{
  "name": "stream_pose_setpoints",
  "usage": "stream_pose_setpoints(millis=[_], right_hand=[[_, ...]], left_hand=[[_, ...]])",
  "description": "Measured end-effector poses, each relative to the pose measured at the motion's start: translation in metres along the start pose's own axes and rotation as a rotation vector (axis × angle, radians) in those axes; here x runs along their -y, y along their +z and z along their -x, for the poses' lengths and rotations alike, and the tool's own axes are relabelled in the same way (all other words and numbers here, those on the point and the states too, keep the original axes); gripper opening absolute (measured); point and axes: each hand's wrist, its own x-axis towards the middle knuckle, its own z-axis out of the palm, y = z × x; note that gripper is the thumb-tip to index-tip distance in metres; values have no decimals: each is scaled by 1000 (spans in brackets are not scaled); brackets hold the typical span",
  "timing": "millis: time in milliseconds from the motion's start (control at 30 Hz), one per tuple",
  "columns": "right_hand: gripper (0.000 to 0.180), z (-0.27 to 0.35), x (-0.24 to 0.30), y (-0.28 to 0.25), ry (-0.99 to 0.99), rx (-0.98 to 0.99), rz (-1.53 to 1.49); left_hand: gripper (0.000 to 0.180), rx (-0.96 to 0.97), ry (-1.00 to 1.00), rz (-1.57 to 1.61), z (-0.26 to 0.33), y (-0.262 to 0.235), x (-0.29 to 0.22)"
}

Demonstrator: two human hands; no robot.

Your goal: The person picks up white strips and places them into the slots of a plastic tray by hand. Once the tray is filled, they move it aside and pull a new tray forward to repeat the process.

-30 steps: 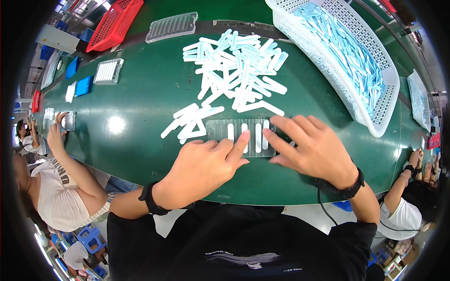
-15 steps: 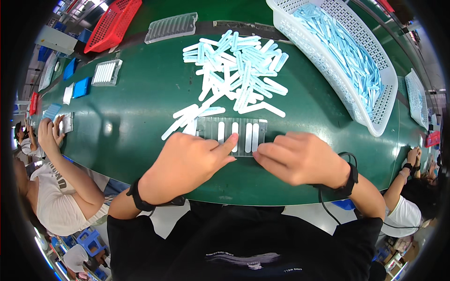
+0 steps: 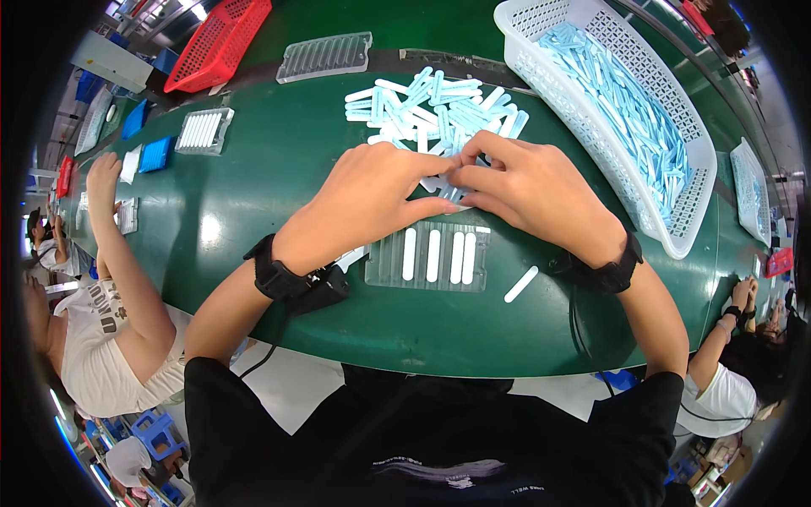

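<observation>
A loose pile of flat strips point(image 3: 439, 97) with rounded ends, white on one face and light blue on the other, lies on the green table. At its near side my left hand point(image 3: 363, 190) and my right hand point(image 3: 541, 190) meet, their fingertips pinched around strips, partly hidden by the fingers. Just below them sits a clear slotted tray point(image 3: 386, 264) with several white strips standing in separate slots and some slots bare. One single white strip point(image 3: 521, 284) rests on the table right of the tray. Under my left wrist, more strips point(image 3: 351, 257) show in part.
A white perforated basket point(image 3: 621, 182) of strips stands at the right. Behind the pile lie a clear tray point(image 3: 325, 57) and a red basket point(image 3: 220, 46). A filled tray point(image 3: 204, 132) and blue blocks point(image 3: 155, 155) are at the left. Co-workers sit on both sides; cables hang from my wrists.
Both hands have moved up and away from the tray to the near side of the pile, and their fingertips have come together. A single strip right of the tray is now visible.
</observation>
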Motion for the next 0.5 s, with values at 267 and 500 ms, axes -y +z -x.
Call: stream_pose_setpoints(millis=[267, 500], right_hand=[[13, 10, 0, -3, 76, 24, -42], [7, 18, 7, -6, 335, 0, -347]], left_hand=[[23, -70, -171, 143, -2, -6, -2], [14, 21, -211, 220, -3, -9, -2]])
